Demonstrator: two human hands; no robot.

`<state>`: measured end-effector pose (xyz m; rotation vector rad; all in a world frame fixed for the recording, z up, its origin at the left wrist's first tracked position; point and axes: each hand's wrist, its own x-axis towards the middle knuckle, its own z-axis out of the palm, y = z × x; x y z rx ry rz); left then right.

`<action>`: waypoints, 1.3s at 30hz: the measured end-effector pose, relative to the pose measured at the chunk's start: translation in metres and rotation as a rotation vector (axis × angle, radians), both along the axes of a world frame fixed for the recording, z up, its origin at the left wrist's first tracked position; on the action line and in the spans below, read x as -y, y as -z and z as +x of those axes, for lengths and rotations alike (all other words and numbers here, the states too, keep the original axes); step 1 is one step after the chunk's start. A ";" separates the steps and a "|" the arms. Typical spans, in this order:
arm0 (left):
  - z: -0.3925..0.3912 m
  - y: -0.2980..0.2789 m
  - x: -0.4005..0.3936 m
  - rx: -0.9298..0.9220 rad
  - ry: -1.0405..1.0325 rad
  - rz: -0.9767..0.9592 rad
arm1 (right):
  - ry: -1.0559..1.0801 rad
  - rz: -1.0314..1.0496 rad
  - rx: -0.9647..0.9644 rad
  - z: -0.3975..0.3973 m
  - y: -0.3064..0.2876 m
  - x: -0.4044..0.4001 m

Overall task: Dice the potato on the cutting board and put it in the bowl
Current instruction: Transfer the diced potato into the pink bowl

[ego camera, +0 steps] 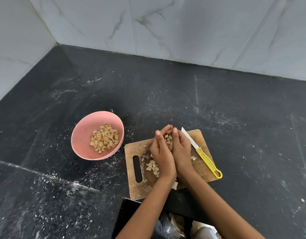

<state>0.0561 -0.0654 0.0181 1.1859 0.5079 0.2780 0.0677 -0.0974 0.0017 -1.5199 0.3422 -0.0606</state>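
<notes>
My left hand (161, 156) and my right hand (180, 150) are cupped together above the wooden cutting board (199, 140), holding a heap of diced potato (168, 139) between the palms. More potato cubes (151, 166) lie on the board to the left of my left hand, and a few pieces (193, 158) lie to the right. A pink bowl (83, 135) stands left of the board with several potato cubes (105, 138) inside. A knife with a yellow handle (208, 163) lies along the board's right side, blade pointing away.
The black stone countertop (235, 109) is dusted with white specks. Marble-tiled walls (166, 28) close the corner at the back and left. The counter's front edge runs just below the board.
</notes>
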 end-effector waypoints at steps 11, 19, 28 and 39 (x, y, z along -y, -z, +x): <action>0.012 -0.060 -0.067 0.118 -0.203 -0.217 | -0.121 0.667 -0.131 0.015 -0.072 -0.070; 0.043 -0.081 -0.155 0.095 -0.434 -0.237 | -0.228 0.738 -0.295 0.051 -0.101 -0.150; 0.045 -0.050 -0.214 0.109 -0.488 -0.289 | -0.409 0.213 0.134 0.074 -0.069 -0.174; 0.036 -0.042 -0.215 0.158 -0.158 -0.344 | -0.677 0.481 -0.064 0.083 -0.058 -0.164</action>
